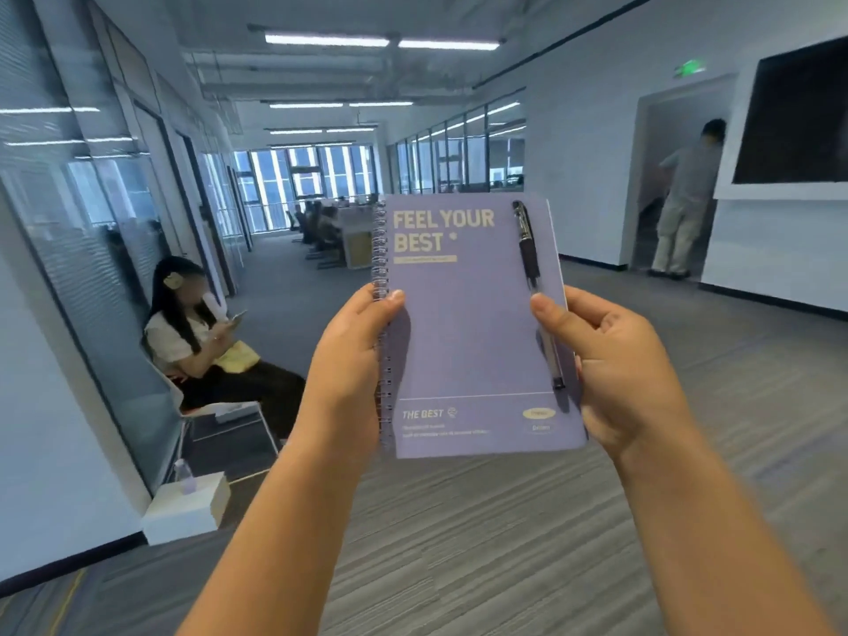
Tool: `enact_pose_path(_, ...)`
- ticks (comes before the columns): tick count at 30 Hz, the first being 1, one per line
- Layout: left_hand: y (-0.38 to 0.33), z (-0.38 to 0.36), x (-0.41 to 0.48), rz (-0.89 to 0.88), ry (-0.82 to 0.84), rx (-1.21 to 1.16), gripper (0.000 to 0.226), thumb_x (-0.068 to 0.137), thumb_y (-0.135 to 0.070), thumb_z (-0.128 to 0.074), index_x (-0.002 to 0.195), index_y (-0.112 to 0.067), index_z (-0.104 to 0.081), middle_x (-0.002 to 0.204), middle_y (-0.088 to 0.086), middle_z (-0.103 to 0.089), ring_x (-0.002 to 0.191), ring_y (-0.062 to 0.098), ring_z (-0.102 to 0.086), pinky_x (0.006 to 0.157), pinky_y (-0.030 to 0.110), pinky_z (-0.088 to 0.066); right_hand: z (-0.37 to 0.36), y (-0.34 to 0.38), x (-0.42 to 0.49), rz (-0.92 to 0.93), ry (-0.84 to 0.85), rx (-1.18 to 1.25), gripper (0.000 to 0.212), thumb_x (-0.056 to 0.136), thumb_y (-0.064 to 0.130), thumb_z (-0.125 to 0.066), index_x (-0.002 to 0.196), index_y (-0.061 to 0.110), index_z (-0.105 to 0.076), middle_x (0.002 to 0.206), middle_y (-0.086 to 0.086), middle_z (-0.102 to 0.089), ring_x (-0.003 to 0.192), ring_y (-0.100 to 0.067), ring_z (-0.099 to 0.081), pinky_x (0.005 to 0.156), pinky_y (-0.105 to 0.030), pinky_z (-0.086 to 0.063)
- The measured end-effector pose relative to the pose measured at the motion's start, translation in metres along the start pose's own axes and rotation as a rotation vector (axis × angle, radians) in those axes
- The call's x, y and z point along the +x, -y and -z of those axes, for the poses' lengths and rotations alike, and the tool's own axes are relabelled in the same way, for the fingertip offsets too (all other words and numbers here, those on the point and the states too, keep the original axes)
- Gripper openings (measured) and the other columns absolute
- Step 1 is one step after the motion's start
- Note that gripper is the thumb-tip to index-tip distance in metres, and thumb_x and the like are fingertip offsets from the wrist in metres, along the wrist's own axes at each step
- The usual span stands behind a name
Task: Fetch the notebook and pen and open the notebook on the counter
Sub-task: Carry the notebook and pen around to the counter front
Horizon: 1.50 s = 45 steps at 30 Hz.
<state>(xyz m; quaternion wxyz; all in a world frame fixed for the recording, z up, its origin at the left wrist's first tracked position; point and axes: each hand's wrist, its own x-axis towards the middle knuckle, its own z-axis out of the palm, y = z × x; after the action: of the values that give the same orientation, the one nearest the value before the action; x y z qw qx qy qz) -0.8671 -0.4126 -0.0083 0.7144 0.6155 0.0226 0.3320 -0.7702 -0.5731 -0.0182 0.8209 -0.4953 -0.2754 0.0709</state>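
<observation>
I hold a closed lavender spiral notebook (468, 342) upright in front of me, its cover reading "FEEL YOUR BEST". My left hand (353, 360) grips the spiral-bound left edge, thumb on the cover. My right hand (615, 374) grips the right edge, and its thumb presses a black-and-clear pen (532, 268) flat against the cover. The pen lies lengthwise along the right side, cap end up. No counter is in view.
A person sits on a chair (206, 342) at the left by a glass wall, with a white box and bottle (186, 502) on the floor nearby. Another person (683, 204) stands in a doorway at the right. Grey carpet runs ahead toward desks (339, 227).
</observation>
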Motion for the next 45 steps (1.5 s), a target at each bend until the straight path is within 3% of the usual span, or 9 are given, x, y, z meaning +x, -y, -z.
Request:
enact_pose_path(8,0.095,-0.057,0.148,0.158,0.258,-0.143,0.027,0.093,-0.019,-0.046,0.103,-0.018,-0.072,0.106,0.009,-0.075,0.092,0.029,-0.072,0.068,0.038,-0.058,0.071,-0.035,0.106,0.054,-0.273,-0.053,0.02,0.084,0.007,-0.062,0.103,0.005,-0.07,0.083,-0.005,-0.078,0.073,-0.018,-0.074,0.062,-0.028,-0.058)
enact_pose_path(11,0.135,-0.1,0.193,0.192,0.346,-0.164,0.027,0.09,-0.019,-0.049,0.106,-0.011,-0.069,0.111,0.015,-0.072,0.101,0.034,-0.068,0.084,0.05,-0.055,0.118,-0.045,0.141,0.08,-0.373,-0.099,0.019,0.084,0.007,-0.062,0.101,0.005,-0.07,0.083,-0.005,-0.078,0.073,-0.018,-0.074,0.063,-0.029,-0.059)
enact_pose_path(17,0.192,-0.227,0.266,0.277,0.535,-0.222,0.031,0.089,-0.016,-0.047,0.113,-0.003,-0.063,0.119,0.021,-0.067,0.107,0.04,-0.064,0.094,0.06,-0.046,0.225,-0.02,0.194,0.173,-0.604,-0.188,0.018,0.083,0.009,-0.063,0.099,0.007,-0.072,0.09,-0.007,-0.078,0.08,-0.02,-0.074,0.071,-0.035,-0.06)
enact_pose_path(21,0.221,-0.315,0.282,0.321,0.725,-0.288,0.027,0.091,-0.016,-0.048,0.108,-0.007,-0.066,0.113,0.015,-0.071,0.098,0.034,-0.069,0.086,0.051,-0.054,0.286,0.007,0.191,0.256,-0.802,-0.286,0.02,0.084,0.013,-0.064,0.101,0.008,-0.072,0.095,-0.007,-0.077,0.088,-0.023,-0.073,0.076,-0.037,-0.059)
enact_pose_path(23,0.234,-0.359,0.281,0.343,0.852,-0.318,0.024,0.092,-0.017,-0.047,0.101,-0.013,-0.069,0.103,0.011,-0.074,0.087,0.028,-0.071,0.078,0.045,-0.056,0.311,0.021,0.18,0.295,-0.914,-0.33,0.023,0.084,0.014,-0.064,0.104,0.007,-0.071,0.098,-0.009,-0.077,0.09,-0.026,-0.073,0.08,-0.041,-0.058)
enact_pose_path(27,0.256,-0.44,0.263,0.395,1.092,-0.414,0.024,0.093,-0.017,-0.046,0.093,-0.02,-0.07,0.09,0.001,-0.076,0.079,0.021,-0.072,0.068,0.034,-0.057,0.347,0.048,0.148,0.37,-1.119,-0.424,0.02,0.084,0.015,-0.063,0.101,0.008,-0.072,0.093,-0.008,-0.078,0.082,-0.023,-0.074,0.073,-0.038,-0.06)
enact_pose_path(34,0.286,-0.566,0.204,0.524,1.569,-0.564,0.023,0.09,-0.019,-0.047,0.094,-0.021,-0.07,0.086,0.0,-0.076,0.073,0.02,-0.071,0.062,0.033,-0.057,0.386,0.069,0.088,0.525,-1.581,-0.579,0.015,0.084,0.016,-0.065,0.096,0.012,-0.074,0.089,-0.005,-0.078,0.076,-0.022,-0.074,0.061,-0.033,-0.058)
enact_pose_path(41,0.286,-0.625,0.109,0.688,2.052,-0.618,0.026,0.085,-0.021,-0.053,0.105,-0.018,-0.07,0.103,0.006,-0.075,0.087,0.026,-0.071,0.079,0.045,-0.056,0.366,0.06,0.029,0.645,-2.064,-0.667,0.019,0.085,0.019,-0.064,0.102,0.014,-0.073,0.093,0.0,-0.078,0.082,-0.019,-0.074,0.063,-0.029,-0.058)
enact_pose_path(45,0.286,-0.604,0.054,0.729,2.292,-0.597,0.027,0.092,-0.019,-0.048,0.108,-0.02,-0.07,0.108,0.006,-0.075,0.093,0.028,-0.071,0.083,0.047,-0.056,0.331,0.035,-0.009,0.679,-2.335,-0.687,0.039,0.081,0.024,-0.07,0.119,0.027,-0.062,0.086,0.007,-0.078,0.079,-0.016,-0.074,0.069,-0.036,-0.059)
